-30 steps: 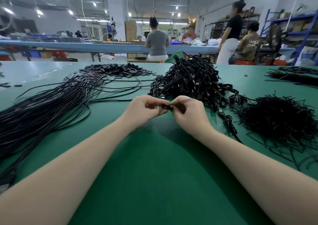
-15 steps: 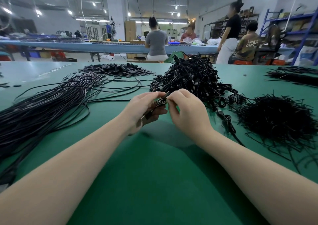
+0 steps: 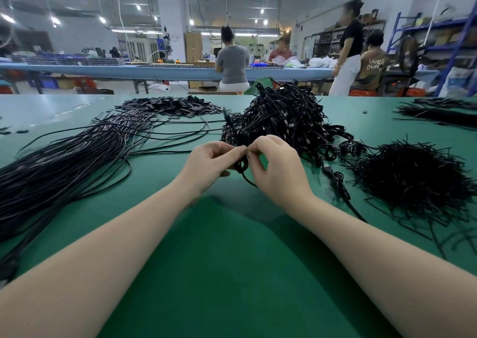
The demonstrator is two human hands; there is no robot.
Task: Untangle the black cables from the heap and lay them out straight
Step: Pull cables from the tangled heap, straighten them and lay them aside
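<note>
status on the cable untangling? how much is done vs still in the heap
Done: a large bundle of straightened cables lies stretched out on the left of the green table. In hand: the left hand and right hand both pinch one small coiled cable just above the table, not yet unwound. Left: a tall tangled heap behind the hands, so plenty remains.
</note>
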